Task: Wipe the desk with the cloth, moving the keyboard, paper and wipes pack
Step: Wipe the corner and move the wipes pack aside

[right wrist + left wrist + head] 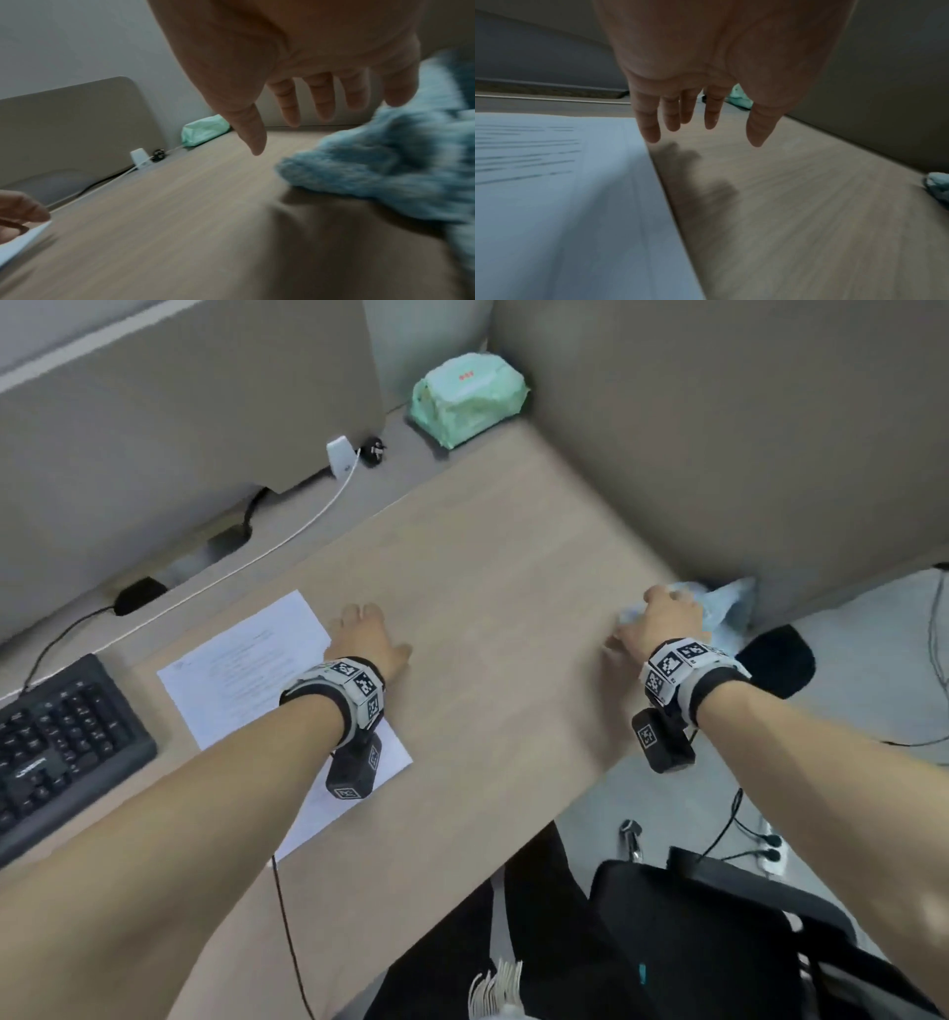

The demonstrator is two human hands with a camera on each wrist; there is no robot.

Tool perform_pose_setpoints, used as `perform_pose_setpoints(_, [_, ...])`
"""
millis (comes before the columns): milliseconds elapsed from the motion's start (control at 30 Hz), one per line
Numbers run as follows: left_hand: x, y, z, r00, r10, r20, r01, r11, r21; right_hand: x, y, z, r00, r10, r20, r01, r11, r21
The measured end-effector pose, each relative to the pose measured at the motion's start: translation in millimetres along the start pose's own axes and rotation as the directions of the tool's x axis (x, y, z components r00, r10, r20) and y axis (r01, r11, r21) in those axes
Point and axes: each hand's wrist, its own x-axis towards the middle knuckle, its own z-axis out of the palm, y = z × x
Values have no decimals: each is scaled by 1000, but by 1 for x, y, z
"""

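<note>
Right hand [662, 624] over the blue cloth [729, 608] at the right edge of the desk [488, 588], hard against the side partition [744, 428]. In the right wrist view the fingers [321, 97] hang straight and spread above the cloth, none curled round it; whether the little finger touches the pile is lost in blur. Reads as a hand about to take the cloth up, grasp not yet made.

Left hand [367, 639] spread and relaxed, holding nothing, over the bare desk just beside the right edge of the printed sheet of paper [246, 670]; its shadow falls on the wood beneath it, so it hovers clear. Likely placed to slide the sheet aside or pin it.

Cloth: pale blue, fluffy microfibre, bunched in a loose heap, one end hanging off the desk edge.

Keyboard [56, 742], black, at the left edge, next to the paper. Wipes pack [467, 400], mint-green soft pack, sits in the far corner where the partitions meet. All three lie around the edges, and the middle of the desk is open for wiping.

A white charging cable [308, 526] runs along the back edge.
</note>
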Motion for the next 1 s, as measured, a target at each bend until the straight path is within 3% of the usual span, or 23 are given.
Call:
perform_pose_setpoints(133, [15,16,14,998,53,-22,-51,996,71,7,42,6,990,133,53,-132,991,-28])
perform_pose_setpoints(200, [21,18,17,999,47,-18,-45,995,92,9,49,15,985,141,100,-141,990,-6])
perform_pose_setpoints(333, [30,16,15,1000,13,-5,-12,992,122,11,28,30,991,-41,125,39,999,23])
perform_pose_setpoints(467, [39,11,8,1000,-15,-20,17,994,106,7,-20,36,950,-264,166,270,963,-12])
perform_pose_setpoints(600, [47,1,3,997,-69,-23,71,992,101,-6,-75,48,840,-486,242,512,858,-53])
perform_pose_setpoints(767, [57,-11,0,990,-120,-71,125,990,72,-38,-114,67,605,-721,339,781,620,-77])
perform_pose_setpoints(833, [64,-17,-2,986,-151,-77,155,986,54,-24,-121,66,552,-757,349,825,558,-94])
perform_pose_setpoints(900, [69,-22,-4,983,-178,-54,181,982,53,8,-123,56,584,-744,324,805,583,-111])
perform_pose_setpoints(1000, [74,-24,-4,976,-212,-45,212,977,7,62,-132,36,728,-646,229,675,734,-74])
